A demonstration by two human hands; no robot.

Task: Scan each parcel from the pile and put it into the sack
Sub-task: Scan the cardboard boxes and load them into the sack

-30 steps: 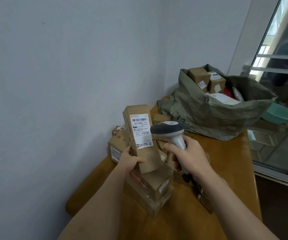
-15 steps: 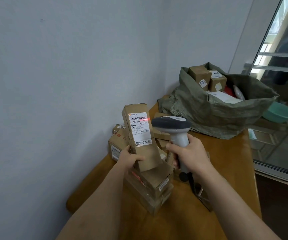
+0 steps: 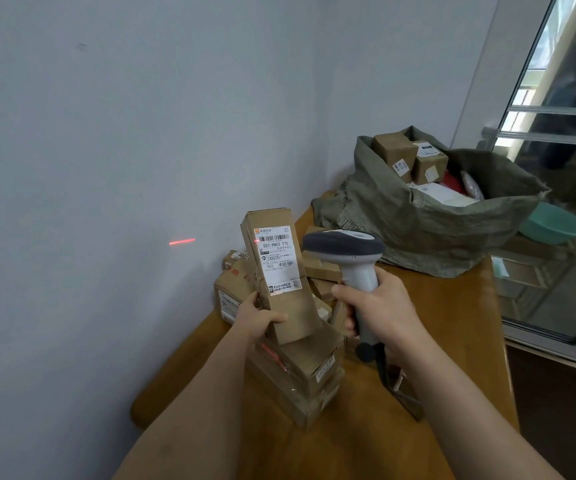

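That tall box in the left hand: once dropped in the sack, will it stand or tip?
Likely tip: the tall box is long and narrow, so it is top-heavy on end. It looks stiff, since its cardboard edges hold straight under the left hand. Probably light too, as it is gripped only near the bottom. The sack is already crowded with parcels.

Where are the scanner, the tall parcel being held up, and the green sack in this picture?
scanner point(image 3: 343, 244): head view, on its dark grey head.
tall parcel point(image 3: 277, 258): head view, on its white shipping label.
green sack point(image 3: 414, 223): head view, on its front wall, below the rim.
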